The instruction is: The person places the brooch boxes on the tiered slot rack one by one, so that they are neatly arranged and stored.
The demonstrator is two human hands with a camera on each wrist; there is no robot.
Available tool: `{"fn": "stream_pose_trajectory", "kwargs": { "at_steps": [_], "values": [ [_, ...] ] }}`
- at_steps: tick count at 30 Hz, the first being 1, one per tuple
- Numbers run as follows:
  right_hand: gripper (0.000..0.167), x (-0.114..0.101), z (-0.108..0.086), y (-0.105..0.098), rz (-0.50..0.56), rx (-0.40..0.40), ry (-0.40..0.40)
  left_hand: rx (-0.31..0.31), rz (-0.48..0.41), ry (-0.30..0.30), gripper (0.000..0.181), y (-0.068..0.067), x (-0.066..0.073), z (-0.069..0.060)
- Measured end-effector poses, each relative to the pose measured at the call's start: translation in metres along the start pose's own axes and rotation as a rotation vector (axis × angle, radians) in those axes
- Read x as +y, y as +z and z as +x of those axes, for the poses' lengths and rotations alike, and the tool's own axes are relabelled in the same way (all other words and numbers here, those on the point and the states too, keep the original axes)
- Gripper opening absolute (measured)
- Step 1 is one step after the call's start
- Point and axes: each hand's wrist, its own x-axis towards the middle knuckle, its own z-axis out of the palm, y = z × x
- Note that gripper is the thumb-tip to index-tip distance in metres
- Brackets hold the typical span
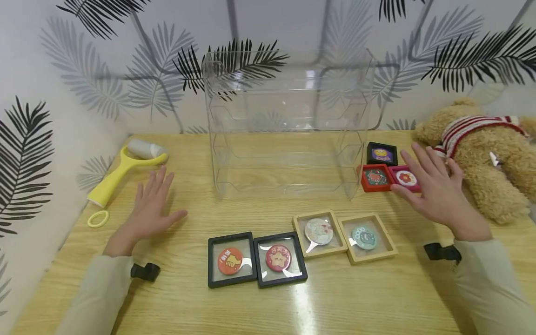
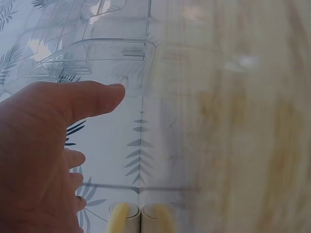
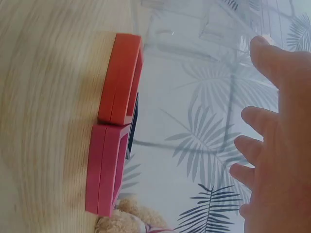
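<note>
Left hand [image 1: 150,211], right hand [image 1: 437,193]: fingers extended, holding nothing | pink frame [image 1: 405,177] (far right) near right hand | a low sweep might knock it askew

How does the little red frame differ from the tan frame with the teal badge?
Colour: the red frame is bright red, while the tan frame is pale and yellowish. Size: the red frame looks smaller than the tan frame. Place: the red frame lies farther back, beside the pink frame; the tan frame lies farther forward. Both are squarish and rest on the table.
</note>
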Motion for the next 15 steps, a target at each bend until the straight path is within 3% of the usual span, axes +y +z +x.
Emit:
{"fn": "stream_pose_trajectory", "kwargs": {
  "at_steps": [8,11,15],
  "values": [
    [0.062,-0.027,0.009,0.007,0.271,0.257,-0.17,0.011,-0.061,0.011,0.088,0.004,0.003,0.003],
    [0.06,-0.038,0.011,0.01,0.304,0.289,-0.236,-0.007,-0.098,0.003,0.084,0.005,0.006,0.004],
    [0.05,-0.056,0.012,0.017,0.354,0.261,-0.277,-0.012,-0.128,0.014,0.078,0.008,0.007,0.007]
  ]
}}
